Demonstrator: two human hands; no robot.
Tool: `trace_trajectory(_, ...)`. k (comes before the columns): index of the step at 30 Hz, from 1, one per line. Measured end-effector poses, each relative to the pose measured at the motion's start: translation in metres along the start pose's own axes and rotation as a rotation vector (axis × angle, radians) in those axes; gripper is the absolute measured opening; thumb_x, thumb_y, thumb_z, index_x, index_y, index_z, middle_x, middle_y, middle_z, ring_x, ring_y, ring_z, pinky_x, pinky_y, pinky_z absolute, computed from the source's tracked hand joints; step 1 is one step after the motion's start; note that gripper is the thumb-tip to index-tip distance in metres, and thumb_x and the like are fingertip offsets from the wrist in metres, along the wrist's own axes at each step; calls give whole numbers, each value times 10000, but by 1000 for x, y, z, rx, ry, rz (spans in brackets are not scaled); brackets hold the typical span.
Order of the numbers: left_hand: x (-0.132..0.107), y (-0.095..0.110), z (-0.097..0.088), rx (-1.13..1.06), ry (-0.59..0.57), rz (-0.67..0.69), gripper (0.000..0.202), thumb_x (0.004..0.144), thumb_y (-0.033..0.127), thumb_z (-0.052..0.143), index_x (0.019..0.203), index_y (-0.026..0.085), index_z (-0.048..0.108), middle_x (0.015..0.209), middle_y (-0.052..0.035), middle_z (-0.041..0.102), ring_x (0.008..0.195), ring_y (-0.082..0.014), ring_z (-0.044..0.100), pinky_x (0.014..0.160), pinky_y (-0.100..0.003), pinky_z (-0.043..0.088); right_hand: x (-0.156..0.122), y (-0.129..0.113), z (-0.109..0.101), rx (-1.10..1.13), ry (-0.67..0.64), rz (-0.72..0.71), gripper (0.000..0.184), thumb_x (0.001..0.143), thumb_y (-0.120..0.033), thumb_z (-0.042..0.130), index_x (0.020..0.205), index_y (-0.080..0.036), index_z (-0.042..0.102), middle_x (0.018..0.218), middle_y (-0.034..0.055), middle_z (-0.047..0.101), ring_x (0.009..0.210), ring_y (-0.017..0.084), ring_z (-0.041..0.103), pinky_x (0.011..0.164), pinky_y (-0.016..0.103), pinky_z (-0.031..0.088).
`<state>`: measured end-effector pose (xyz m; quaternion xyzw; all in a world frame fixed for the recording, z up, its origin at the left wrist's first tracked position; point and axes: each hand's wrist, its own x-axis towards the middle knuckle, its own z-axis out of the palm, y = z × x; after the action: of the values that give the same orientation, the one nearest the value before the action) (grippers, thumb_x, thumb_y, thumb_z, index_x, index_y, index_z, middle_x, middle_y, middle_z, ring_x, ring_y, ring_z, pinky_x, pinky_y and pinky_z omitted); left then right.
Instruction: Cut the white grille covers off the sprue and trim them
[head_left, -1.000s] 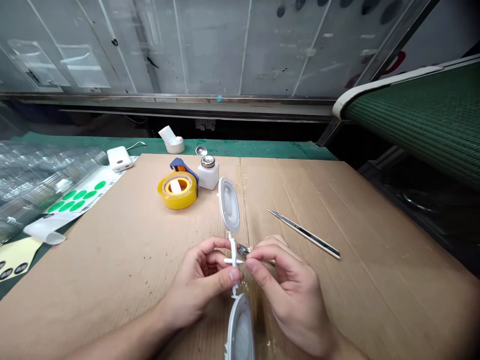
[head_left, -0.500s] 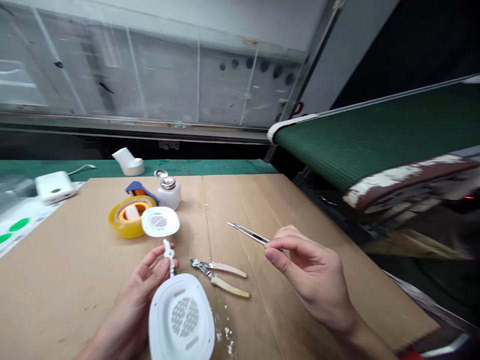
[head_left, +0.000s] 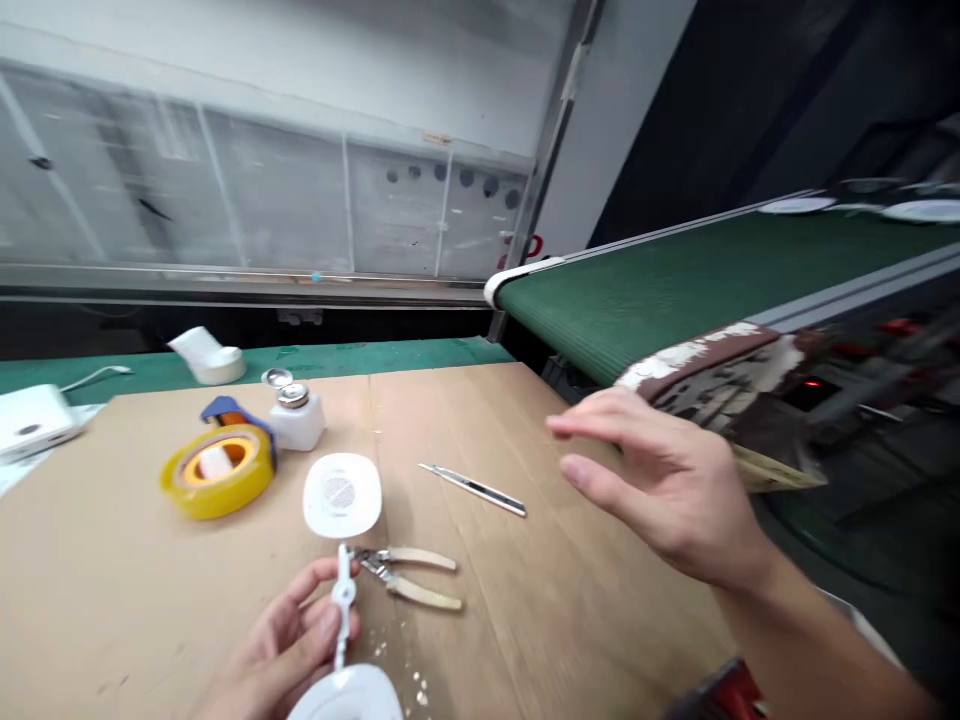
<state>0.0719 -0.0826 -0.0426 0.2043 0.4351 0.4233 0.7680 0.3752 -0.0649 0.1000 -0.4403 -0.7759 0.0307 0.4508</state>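
My left hand (head_left: pixel 289 640) pinches a thin white plastic runner (head_left: pixel 344 592) at the lower middle. Joined to it are two rounded white covers, an upper one with a perforated disc (head_left: pixel 343 496) and a lower one (head_left: pixel 351 697) cut off by the frame's bottom edge. My right hand (head_left: pixel 660 480) hovers over the right side of the cardboard, thumb and fingers apart, holding nothing. Left of it a slim craft knife (head_left: pixel 474 488) lies on the cardboard. Side cutters (head_left: pixel 412 577) with pale handles rest just right of the runner, jaws pointing left.
Cardboard (head_left: pixel 585 580) covers the green table (head_left: pixel 390 357). At left are a yellow tape roll (head_left: pixel 259 480), a white bottle with metal cap (head_left: pixel 300 420), a white plastic piece (head_left: pixel 214 360) and a white box (head_left: pixel 34 420). A green conveyor belt (head_left: pixel 675 290) with white parts stands at right.
My right hand has let go of the craft knife, which now lies on the cardboard, and has moved right. The view has turned right; the white covers have shifted lower in it.
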Motion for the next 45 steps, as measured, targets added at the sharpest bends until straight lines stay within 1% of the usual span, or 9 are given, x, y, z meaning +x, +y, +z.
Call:
trace_trajectory(3, -6, 3, 4, -37, -83, 15, 615, 659, 345, 891, 1162, 252, 550, 777, -2, 637, 618, -86, 555, 595, -186, 430, 16, 1, 10, -112, -110, -62, 299, 961, -387, 517, 1201, -305, 675, 1145, 37, 673, 1053, 218, 600, 876, 374, 478)
trace_trajectory(5, -4, 3, 1, -36, -204, 59, 546, 694, 360, 868, 1114, 230, 544, 777, 0, 622, 598, -67, 519, 571, -176, 392, 25, 6, 23, -142, -75, -66, 313, 998, -378, 431, 1052, -295, 728, 1017, 23, 705, 944, 186, 632, 795, 331, 491)
trace_trajectory(9, 3, 0, -8, -3, -353, 112, 471, 749, 369, 827, 1067, 219, 513, 803, -5, 622, 570, -47, 488, 517, -167, 345, 31, 19, 56, -199, 60, -98, 170, 886, -348, 638, 764, -249, 704, 786, 1, 692, 730, 165, 629, 669, 301, 479)
trace_trajectory(16, 6, -7, -13, 38, -412, 228, 392, 793, 357, 792, 1046, 207, 532, 885, -30, 650, 624, -49, 537, 530, -142, 396, 7, 58, 94, -220, 184, 60, 143, 873, -372, 649, 887, -237, 693, 813, 5, 687, 708, 177, 639, 669, 300, 481)
trace_trajectory(20, 9, -4, -13, -16, -363, 334, 331, 818, 303, 773, 1035, 204, 543, 900, -37, 694, 628, -51, 564, 553, -135, 433, -23, 88, 113, -246, 129, 182, 363, 898, -466, 585, 623, -230, 614, 584, -25, 619, 497, 155, 581, 474, 286, 396)
trace_trajectory(25, 9, 12, -13, -68, -161, 499, 262, 843, 221, 741, 1011, 247, 542, 928, -11, 722, 743, -87, 645, 576, -132, 486, -44, 103, 128, -326, 130, 257, 290, 847, -506, 591, 863, -234, 689, 761, -1, 672, 571, 168, 581, 547, 293, 410)
trace_trajectory(31, 8, 25, -13, -155, 61, 433, 318, 808, 157, 761, 994, 280, 535, 998, -10, 706, 818, -109, 673, 604, -152, 517, -42, 102, 125, -363, 125, 262, 359, 883, -499, 572, 688, -204, 633, 561, -20, 561, 497, 135, 517, 506, 258, 365)
trace_trajectory(34, 8, 25, -14, -155, 84, 402, 311, 804, 158, 762, 996, 279, 550, 999, -13, 701, 818, -114, 673, 612, -161, 526, -43, 102, 125, -369, 180, 269, 240, 862, -432, 628, 860, -193, 651, 708, -1, 643, 596, 137, 581, 585, 241, 419)
trace_trajectory(45, 6, 26, -15, -134, 114, 384, 320, 783, 169, 783, 984, 273, 557, 981, -18, 704, 789, -107, 659, 610, -160, 520, -43, 99, 125, -299, 157, 231, 196, 891, -380, 632, 826, -196, 630, 714, 3, 637, 601, 126, 583, 580, 232, 427)
